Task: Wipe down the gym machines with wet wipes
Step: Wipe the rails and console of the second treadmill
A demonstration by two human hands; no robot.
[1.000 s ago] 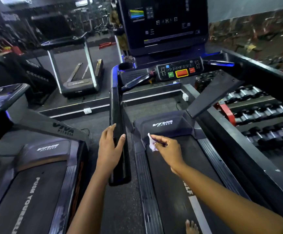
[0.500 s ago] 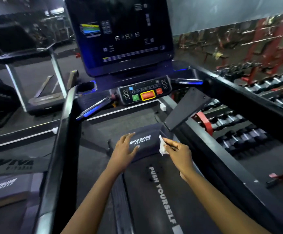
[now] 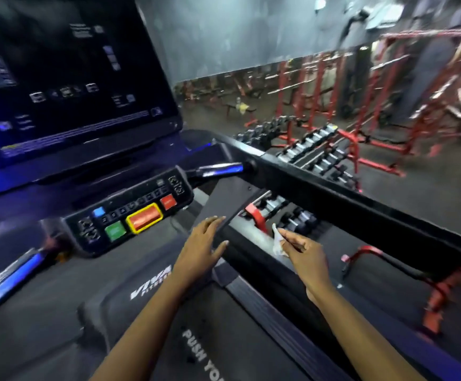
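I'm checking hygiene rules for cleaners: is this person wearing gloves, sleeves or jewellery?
No gloves: the left hand and right hand are bare. Both forearms are uncovered as far as the frame shows, with no sleeve, watch or bracelet in view.

The screen (image 3: 72, 86) stood at the far left, with the control panel (image 3: 133, 215) below and before it. Right of the panel, a slanted strut (image 3: 229, 199) ran down toward the belt (image 3: 223, 331), and the left grip (image 3: 199, 254) lay at the strut's lower end. The wipe (image 3: 277, 243) sat in the right grip (image 3: 309, 259), just right of the strut. The handrail (image 3: 361, 213) crossed behind them, and the dumbbell rack (image 3: 314, 152) lay beyond it.
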